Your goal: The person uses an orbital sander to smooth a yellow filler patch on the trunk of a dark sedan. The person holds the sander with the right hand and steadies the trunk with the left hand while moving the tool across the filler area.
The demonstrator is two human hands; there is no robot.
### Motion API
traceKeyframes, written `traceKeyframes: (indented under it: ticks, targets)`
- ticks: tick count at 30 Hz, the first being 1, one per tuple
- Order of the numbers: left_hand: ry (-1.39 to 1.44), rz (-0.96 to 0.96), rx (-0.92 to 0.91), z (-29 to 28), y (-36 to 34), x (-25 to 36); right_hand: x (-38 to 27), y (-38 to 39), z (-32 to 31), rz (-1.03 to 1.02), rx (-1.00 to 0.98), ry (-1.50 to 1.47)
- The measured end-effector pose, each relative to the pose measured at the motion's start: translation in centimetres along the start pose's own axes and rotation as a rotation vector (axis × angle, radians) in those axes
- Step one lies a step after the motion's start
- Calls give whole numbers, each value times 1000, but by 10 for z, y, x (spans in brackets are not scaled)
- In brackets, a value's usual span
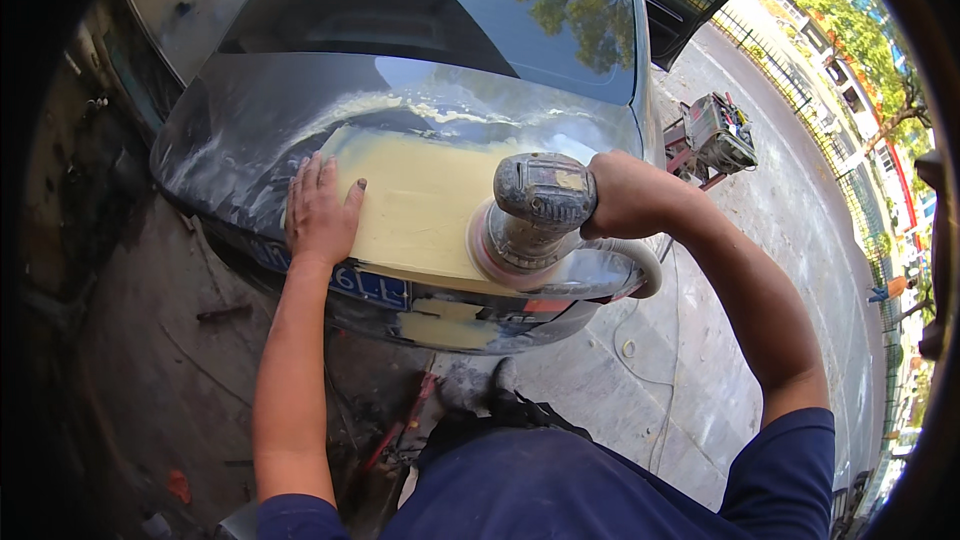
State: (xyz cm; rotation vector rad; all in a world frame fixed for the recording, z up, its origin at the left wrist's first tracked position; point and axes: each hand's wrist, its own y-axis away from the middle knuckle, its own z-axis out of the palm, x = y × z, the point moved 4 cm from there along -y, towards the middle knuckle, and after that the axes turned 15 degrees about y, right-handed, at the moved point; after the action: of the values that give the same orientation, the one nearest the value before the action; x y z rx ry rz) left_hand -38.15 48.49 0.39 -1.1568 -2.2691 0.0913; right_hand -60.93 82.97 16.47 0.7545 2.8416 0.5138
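A dusty orbital sander point(540, 202) stands upright with its round pad against the right part of a cream filler patch point(420, 195) on the car's trunk lid point(250, 105). My right hand point(632, 198) is wrapped round the sander's grip, its fingers partly hidden behind the tool. A grey hose point(648, 265) curves down behind the sander past the rear corner. My left hand point(324, 210) lies flat with fingers stretched out on the left edge of the patch, the thumb apart on the cream surface. Below it is a blue number plate point(370, 283), and another filler patch point(448, 323) is on the bumper.
The rear window point(420, 10) reflects trees, and a car door point(680, 10) stands open at the right. A toolbox point(720, 132) sits on a red stand. A cable point(672, 380) trails over the concrete, and a red jack-like bar point(400, 425) lies by my feet.
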Motion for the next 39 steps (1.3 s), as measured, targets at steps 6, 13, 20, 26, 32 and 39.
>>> traceKeyframes:
  ticks: [6, 13, 20, 26, 32, 39]
  targets:
    - [1, -43, -8, 3, 0, 0, 41, 33, -8, 113, -73, 46]
    - [-20, -53, -28, 1, -1, 3, -2, 9, -5, 40, -78, 51]
    - [-4, -58, -27, 0, 1, 2, 16, 22, -7, 46, -138, 114]
    - [-19, -56, -5, 3, -1, 3, 11, 26, -11, 33, -121, 98]
    - [-27, -33, -24, 0, -1, 1, -40, -9, -13, -123, -60, 57]
    - [8, -91, -21, 2, 1, 3, 21, 36, -7, 84, -154, 65]
